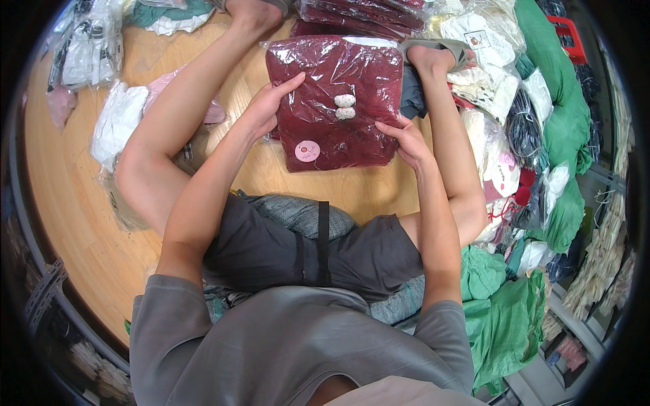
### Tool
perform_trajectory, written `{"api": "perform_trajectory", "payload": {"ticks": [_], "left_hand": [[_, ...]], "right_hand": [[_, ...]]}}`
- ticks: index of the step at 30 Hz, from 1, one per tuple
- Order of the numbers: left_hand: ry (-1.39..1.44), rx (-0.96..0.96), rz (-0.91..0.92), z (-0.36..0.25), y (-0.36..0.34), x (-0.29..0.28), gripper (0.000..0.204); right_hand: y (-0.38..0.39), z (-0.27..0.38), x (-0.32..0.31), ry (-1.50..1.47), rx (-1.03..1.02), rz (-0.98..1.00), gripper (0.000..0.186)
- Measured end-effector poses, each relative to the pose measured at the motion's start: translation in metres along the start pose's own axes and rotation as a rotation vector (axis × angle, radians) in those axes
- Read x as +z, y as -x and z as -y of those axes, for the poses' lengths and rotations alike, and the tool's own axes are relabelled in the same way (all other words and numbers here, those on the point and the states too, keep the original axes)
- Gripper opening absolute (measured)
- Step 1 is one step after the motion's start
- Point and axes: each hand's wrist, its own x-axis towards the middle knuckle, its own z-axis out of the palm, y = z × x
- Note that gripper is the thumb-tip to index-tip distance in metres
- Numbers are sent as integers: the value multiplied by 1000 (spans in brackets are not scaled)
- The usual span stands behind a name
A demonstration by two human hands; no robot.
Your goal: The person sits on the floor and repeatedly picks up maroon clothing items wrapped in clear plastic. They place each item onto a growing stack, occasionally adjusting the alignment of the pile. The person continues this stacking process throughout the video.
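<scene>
I sit on a wooden floor (88, 223) with my knees raised. A folded dark red garment in a clear plastic bag (335, 101) is held flat in front of me. My left hand (267, 105) grips the bag's left edge, thumb on top. Holding its lower right edge is my right hand (406, 139). The garment has two small pale buttons in the middle and a round pink sticker near its lower left corner.
More bagged dark red garments (365, 17) are stacked beyond my feet. White bagged clothes (118, 122) lie to the left. At the right stands a heap of bagged clothes (494, 81) and green sacks (562, 122).
</scene>
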Motion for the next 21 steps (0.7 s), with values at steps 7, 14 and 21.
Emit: {"api": "perform_trajectory", "payload": {"ticks": [7, 14, 21], "left_hand": [[0, -10, 30, -1, -1, -1, 44], [-1, -30, 48, -1, -2, -3, 43], [33, -79, -46, 0, -9, -5, 47]], "right_hand": [[0, -2, -2, 13, 8, -3, 38], [2, 0, 1, -14, 3, -2, 36], [1, -1, 12, -60, -8, 18, 53]]}}
